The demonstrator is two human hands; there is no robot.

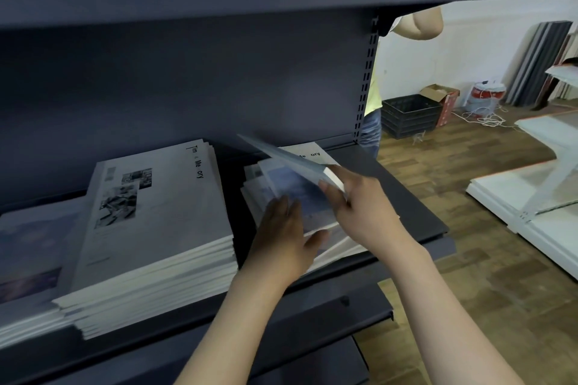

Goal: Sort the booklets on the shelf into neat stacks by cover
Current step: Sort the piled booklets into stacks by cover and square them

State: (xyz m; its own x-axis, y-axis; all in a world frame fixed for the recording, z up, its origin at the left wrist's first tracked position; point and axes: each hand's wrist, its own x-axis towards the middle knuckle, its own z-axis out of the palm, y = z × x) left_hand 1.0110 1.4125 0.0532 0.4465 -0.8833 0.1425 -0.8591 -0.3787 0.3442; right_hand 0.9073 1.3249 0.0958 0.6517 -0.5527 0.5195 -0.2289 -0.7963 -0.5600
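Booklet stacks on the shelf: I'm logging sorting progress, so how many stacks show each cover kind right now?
White collage cover: 1, the middle stack
Bluish cover: 2, the left stack and the right stack under both hands
Total: 3 stacks; the lifted booklet is not counted.

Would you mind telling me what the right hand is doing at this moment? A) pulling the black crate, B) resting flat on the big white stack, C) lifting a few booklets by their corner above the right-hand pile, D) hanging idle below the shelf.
C: the right hand pinches the corner of the lifted booklets, tilted up over the right-hand pile.
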